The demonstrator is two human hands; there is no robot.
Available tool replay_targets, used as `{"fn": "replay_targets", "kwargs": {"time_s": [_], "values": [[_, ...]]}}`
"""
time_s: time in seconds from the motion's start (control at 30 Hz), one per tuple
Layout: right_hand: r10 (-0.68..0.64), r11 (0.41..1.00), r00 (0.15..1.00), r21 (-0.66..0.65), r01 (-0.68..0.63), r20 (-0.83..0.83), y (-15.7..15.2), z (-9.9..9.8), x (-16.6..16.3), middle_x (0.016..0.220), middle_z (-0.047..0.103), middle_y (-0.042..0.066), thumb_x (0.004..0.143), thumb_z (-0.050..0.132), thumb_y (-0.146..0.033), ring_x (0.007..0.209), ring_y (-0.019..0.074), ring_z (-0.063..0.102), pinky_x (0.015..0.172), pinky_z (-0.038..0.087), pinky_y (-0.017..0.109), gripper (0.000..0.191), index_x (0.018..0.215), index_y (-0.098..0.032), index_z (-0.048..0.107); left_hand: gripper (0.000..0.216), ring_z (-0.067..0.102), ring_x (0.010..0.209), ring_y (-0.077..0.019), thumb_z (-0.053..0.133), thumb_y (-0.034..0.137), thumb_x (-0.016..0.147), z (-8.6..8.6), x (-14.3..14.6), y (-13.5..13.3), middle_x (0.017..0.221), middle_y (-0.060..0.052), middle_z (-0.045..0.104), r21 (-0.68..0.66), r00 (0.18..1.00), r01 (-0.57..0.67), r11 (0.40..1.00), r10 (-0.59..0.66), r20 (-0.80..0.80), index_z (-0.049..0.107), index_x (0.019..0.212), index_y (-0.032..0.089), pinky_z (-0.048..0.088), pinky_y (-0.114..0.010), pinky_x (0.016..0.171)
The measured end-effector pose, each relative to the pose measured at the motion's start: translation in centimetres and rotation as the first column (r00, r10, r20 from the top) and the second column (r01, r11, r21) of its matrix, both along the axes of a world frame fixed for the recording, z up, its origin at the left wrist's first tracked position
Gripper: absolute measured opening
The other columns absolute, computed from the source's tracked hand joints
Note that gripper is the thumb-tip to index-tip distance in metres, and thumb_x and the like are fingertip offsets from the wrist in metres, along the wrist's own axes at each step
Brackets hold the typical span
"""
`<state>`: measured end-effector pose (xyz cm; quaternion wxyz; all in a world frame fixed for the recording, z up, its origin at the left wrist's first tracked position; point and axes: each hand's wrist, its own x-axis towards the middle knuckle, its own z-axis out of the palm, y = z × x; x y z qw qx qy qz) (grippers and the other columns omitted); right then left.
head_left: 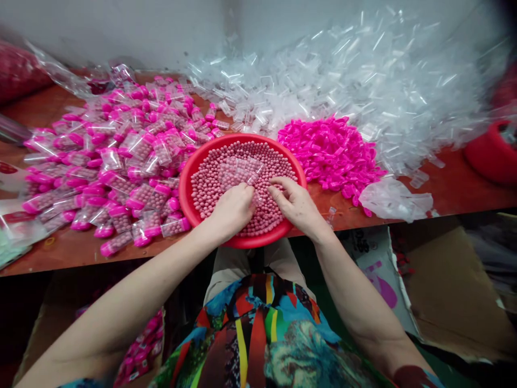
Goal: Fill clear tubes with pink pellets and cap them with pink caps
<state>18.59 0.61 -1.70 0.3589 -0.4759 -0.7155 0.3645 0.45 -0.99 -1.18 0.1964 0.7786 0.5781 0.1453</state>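
Observation:
A red round basin (186,183) full of small pink balls (226,167) sits at the table's front edge. My left hand (232,209) rests in the balls with fingers curled around a clear plastic tube (255,195) that barely shows. My right hand (297,205) is just beside it, fingers bent and pinched toward the same tube. Several empty clear tubes (242,168) lie on the balls behind my hands.
Left of the basin lies a heap of filled tubes with pink caps (117,161). Loose pink caps (333,151) are piled to the right, with a big mound of empty clear tubes (363,81) behind. A red roll (490,153) stands at far right; cardboard (452,291) lies below the table.

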Motion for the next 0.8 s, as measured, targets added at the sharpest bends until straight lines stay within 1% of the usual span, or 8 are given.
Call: {"fn": "replay_targets", "kwargs": {"time_s": [0.07, 0.2, 0.3, 0.4, 0.5, 0.6, 0.7, 0.8], "values": [[-0.09, 0.995, 0.996, 0.039, 0.091, -0.011, 0.4, -0.3, 0.7, 0.113, 0.07, 0.008, 0.095, 0.054, -0.042, 0.099, 0.021, 0.066, 0.086, 0.052, 0.033, 0.029, 0.112, -0.021, 0.065, 0.009, 0.062, 0.093, -0.0306, 0.055, 0.011, 0.08, -0.4, 0.8, 1.1, 0.087, -0.013, 0.062, -0.072, 0.998, -0.001, 0.997, 0.006, 0.066, 0.063, 0.078, 0.016, 0.045, -0.041, 0.09], [-0.246, 0.967, 0.965, 0.042, 0.25, -0.091, 0.8, -1.3, 1.4, 0.103, 0.071, 0.008, 0.095, 0.051, -0.047, 0.09, 0.0198, 0.067, 0.08, 0.054, 0.033, 0.032, 0.11, -0.021, 0.063, 0.029, 0.062, 0.087, -0.0301, 0.059, -0.002, 0.064, -1.7, 4.0, 3.1, 0.065, -0.007, 0.053, -0.222, 0.949, -0.012, 0.975, 0.081, 0.305, 0.045, 0.053, 0.021, 0.042, -0.039, 0.091], [-0.335, 0.941, 0.918, -0.026, 0.338, -0.212, 0.7, -2.0, 1.4, 0.095, 0.07, 0.005, 0.097, 0.047, -0.049, 0.076, 0.0162, 0.066, 0.072, 0.054, 0.03, 0.033, 0.109, -0.021, 0.06, 0.029, 0.061, 0.081, -0.0279, 0.061, 0.0, 0.061, -3.2, 6.1, 4.3, 0.059, -0.004, 0.05, -0.254, 0.929, -0.022, 0.967, 0.113, 0.351, 0.044, 0.053, 0.022, 0.043, -0.036, 0.084], [-0.39, 0.919, 0.855, -0.082, 0.386, -0.343, 0.6, -2.4, 1.5, 0.094, 0.068, 0.004, 0.097, 0.045, -0.047, 0.071, 0.0137, 0.064, 0.065, 0.053, 0.027, 0.029, 0.109, -0.023, 0.056, 0.024, 0.058, 0.072, -0.0246, 0.066, 0.005, 0.06, -4.2, 6.7, 5.0, 0.059, -0.002, 0.051, -0.295, 0.917, -0.066, 0.953, 0.174, 0.358, 0.048, 0.059, 0.021, 0.042, -0.034, 0.073], [-0.381, 0.921, 0.807, -0.108, 0.375, -0.45, 0.6, -2.5, 1.7, 0.101, 0.067, 0.004, 0.096, 0.046, -0.043, 0.071, 0.0118, 0.064, 0.064, 0.053, 0.025, 0.025, 0.107, -0.023, 0.054, 0.025, 0.054, 0.065, -0.0198, 0.074, 0.015, 0.059, -4.2, 6.1, 5.1, 0.065, 0.0, 0.055, -0.349, 0.881, -0.137, 0.927, 0.275, 0.384, 0.052, 0.07, 0.019, 0.04, -0.031, 0.064], [-0.373, 0.926, 0.808, -0.125, 0.356, -0.456, 0.5, -2.1, 2.0, 0.103, 0.066, 0.004, 0.096, 0.047, -0.042, 0.07, 0.0109, 0.062, 0.066, 0.053, 0.026, 0.023, 0.107, -0.023, 0.054, 0.033, 0.054, 0.068, -0.0169, 0.078, 0.022, 0.06, -3.6, 4.9, 4.3, 0.075, 0.0, 0.059, -0.377, 0.792, -0.189, 0.907, 0.368, 0.487, 0.055, 0.083, 0.018, 0.04, -0.029, 0.065], [-0.32, 0.947, 0.876, -0.117, 0.298, -0.362, 0.2, -1.4, 1.9, 0.101, 0.068, 0.004, 0.095, 0.05, -0.042, 0.071, 0.0121, 0.06, 0.068, 0.052, 0.027, 0.025, 0.108, -0.023, 0.058, 0.033, 0.056, 0.077, -0.0157, 0.076, 0.022, 0.064, -2.5, 3.7, 2.9, 0.086, -0.001, 0.062, -0.267, 0.752, -0.184, 0.946, 0.31, 0.581, 0.055, 0.089, 0.018, 0.043, -0.028, 0.073], [-0.143, 0.989, 0.958, -0.083, 0.126, -0.248, -0.2, -0.6, 1.3, 0.103, 0.069, 0.005, 0.091, 0.056, -0.039, 0.081, 0.0153, 0.063, 0.077, 0.053, 0.03, 0.026, 0.109, -0.021, 0.062, 0.03, 0.056, 0.079, -0.0149, 0.074, 0.024, 0.068, -1.5, 2.7, 1.5, 0.088, 0.0, 0.061, -0.121, 0.772, -0.198, 0.973, 0.23, 0.593, 0.054, 0.09, 0.019, 0.042, -0.027, 0.074]]}}
